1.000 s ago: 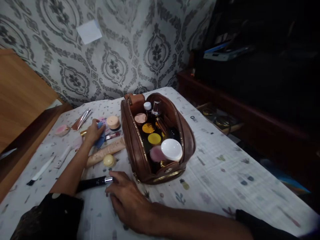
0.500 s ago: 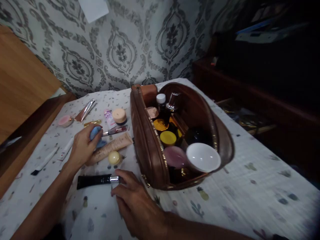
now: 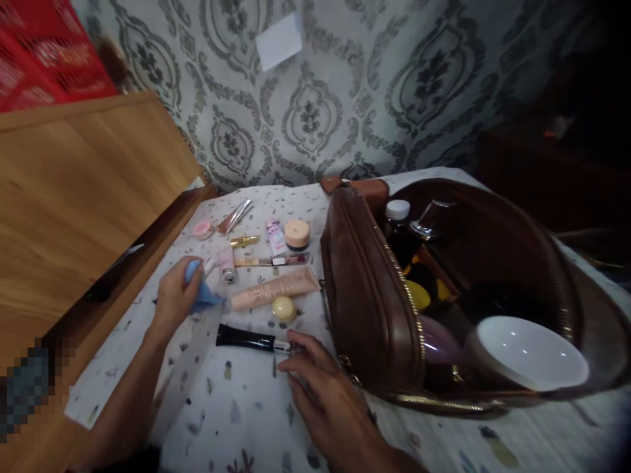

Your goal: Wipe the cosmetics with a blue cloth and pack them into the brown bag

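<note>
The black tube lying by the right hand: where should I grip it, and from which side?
Grip the black tube around its black barrel, coming down from above. It lies flat on the patterned cloth, long axis left to right, silver end under the right hand's fingertips. The barrel is bare, with cloth free before and behind it, so fingers can likely close across its width.

Place: a room in a home, where I sit.
Wall: patterned damask wallpaper [image 3: 315, 118].
Furniture: wooden board [image 3: 83, 197] beside my table [image 3: 236, 420].
Table contents: brown toiletry bag [image 3: 369, 302], loose cosmetics.
</note>
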`<act>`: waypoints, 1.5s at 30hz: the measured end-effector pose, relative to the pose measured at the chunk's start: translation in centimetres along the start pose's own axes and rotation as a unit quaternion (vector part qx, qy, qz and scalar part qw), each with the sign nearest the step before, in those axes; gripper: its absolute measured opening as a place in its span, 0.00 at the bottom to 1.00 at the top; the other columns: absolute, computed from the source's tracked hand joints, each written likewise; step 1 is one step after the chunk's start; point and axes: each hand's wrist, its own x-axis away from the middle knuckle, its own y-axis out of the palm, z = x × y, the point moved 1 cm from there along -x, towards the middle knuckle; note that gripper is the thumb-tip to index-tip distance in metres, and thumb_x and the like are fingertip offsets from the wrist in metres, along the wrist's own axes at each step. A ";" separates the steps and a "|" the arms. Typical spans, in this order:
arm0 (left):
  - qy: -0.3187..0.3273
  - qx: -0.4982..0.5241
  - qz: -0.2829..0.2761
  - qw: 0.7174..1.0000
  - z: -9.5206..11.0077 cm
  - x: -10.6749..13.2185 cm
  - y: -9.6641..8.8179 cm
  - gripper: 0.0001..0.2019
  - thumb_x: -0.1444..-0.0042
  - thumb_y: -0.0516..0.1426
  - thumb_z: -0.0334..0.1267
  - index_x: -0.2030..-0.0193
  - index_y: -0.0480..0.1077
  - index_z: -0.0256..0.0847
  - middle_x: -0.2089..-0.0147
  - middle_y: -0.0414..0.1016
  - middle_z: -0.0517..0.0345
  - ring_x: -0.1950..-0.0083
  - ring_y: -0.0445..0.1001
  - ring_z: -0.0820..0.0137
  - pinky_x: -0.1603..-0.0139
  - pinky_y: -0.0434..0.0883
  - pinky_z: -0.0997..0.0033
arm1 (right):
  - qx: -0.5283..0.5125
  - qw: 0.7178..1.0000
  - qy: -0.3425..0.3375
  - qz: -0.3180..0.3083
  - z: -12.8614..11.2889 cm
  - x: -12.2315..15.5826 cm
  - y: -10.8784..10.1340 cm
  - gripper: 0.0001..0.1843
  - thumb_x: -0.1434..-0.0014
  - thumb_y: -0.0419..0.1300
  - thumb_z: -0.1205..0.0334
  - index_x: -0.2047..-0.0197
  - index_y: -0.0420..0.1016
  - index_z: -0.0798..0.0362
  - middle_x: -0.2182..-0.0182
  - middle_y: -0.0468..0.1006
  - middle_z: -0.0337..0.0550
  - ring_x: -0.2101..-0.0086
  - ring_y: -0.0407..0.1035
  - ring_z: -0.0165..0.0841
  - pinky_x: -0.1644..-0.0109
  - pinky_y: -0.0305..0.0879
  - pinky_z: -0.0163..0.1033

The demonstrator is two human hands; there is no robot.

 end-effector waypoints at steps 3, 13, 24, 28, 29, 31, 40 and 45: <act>-0.076 -0.126 0.007 0.989 -6.2 -1.0 0.0 0.20 0.39 0.46 0.42 0.48 0.70 0.37 0.51 0.77 0.47 0.52 0.75 0.58 0.50 0.70 0.62 | 0.006 1.000 -0.011 0.007 0.1 0.0 0.1 0.15 0.40 0.50 0.73 0.58 0.76 0.51 0.44 0.71 0.51 0.47 0.72 0.35 0.43 0.71 0.44; -0.120 -0.222 -0.102 0.962 -9.1 2.3 1.1 0.18 0.35 0.44 0.41 0.49 0.70 0.40 0.48 0.75 0.44 0.48 0.74 0.56 0.54 0.69 0.62 | 0.008 1.000 -0.004 -0.009 0.7 -0.2 0.3 0.13 0.41 0.52 0.69 0.60 0.77 0.50 0.45 0.73 0.51 0.47 0.72 0.39 0.44 0.71 0.48; -0.163 -0.145 -0.035 0.975 -8.3 3.4 0.6 0.19 0.35 0.42 0.49 0.64 0.67 0.41 0.62 0.76 0.48 0.59 0.74 0.58 0.65 0.62 0.66 | 0.007 0.999 0.023 -0.047 0.0 -0.7 0.0 0.15 0.43 0.52 0.73 0.60 0.78 0.52 0.46 0.72 0.52 0.47 0.71 0.39 0.45 0.70 0.47; -0.182 -0.061 0.014 0.981 -8.0 3.5 0.3 0.17 0.38 0.45 0.52 0.70 0.64 0.43 0.77 0.62 0.59 0.70 0.66 0.65 0.67 0.59 0.69 | 0.015 0.997 0.017 -0.068 0.0 -1.3 0.2 0.16 0.44 0.52 0.75 0.58 0.77 0.54 0.49 0.73 0.51 0.53 0.72 0.36 0.48 0.70 0.44; -0.177 -0.033 0.023 0.983 -7.8 3.6 0.2 0.17 0.39 0.46 0.52 0.71 0.62 0.43 0.78 0.58 0.62 0.71 0.64 0.67 0.67 0.59 0.70 | 0.018 0.997 0.012 -0.070 0.0 -1.4 0.2 0.16 0.44 0.52 0.76 0.58 0.76 0.54 0.50 0.73 0.50 0.55 0.72 0.34 0.49 0.70 0.43; -0.159 0.040 0.038 0.986 -7.1 3.9 0.1 0.18 0.39 0.46 0.52 0.74 0.59 0.43 0.79 0.54 0.65 0.74 0.59 0.70 0.68 0.58 0.71 | 0.025 0.997 0.004 -0.067 -0.2 -1.8 0.2 0.15 0.45 0.52 0.77 0.60 0.74 0.54 0.54 0.74 0.48 0.59 0.70 0.33 0.51 0.69 0.41; -0.052 0.269 -0.020 0.962 1.6 6.5 -0.5 0.19 0.41 0.51 0.54 0.70 0.67 0.40 0.77 0.61 0.66 0.73 0.61 0.73 0.70 0.61 0.75 | 0.031 0.999 -0.020 -0.005 -1.6 -3.4 -0.2 0.07 0.38 0.54 0.67 0.58 0.71 0.54 0.59 0.74 0.48 0.56 0.68 0.36 0.50 0.66 0.43; 0.091 0.288 -0.088 0.949 7.5 8.0 -0.7 0.17 0.37 0.51 0.50 0.68 0.70 0.40 0.72 0.72 0.61 0.69 0.70 0.71 0.64 0.67 0.73 | -0.168 0.983 0.076 0.002 -2.2 -3.4 0.2 0.16 0.36 0.55 0.51 0.53 0.70 0.54 0.64 0.73 0.43 0.65 0.67 0.30 0.66 0.63 0.33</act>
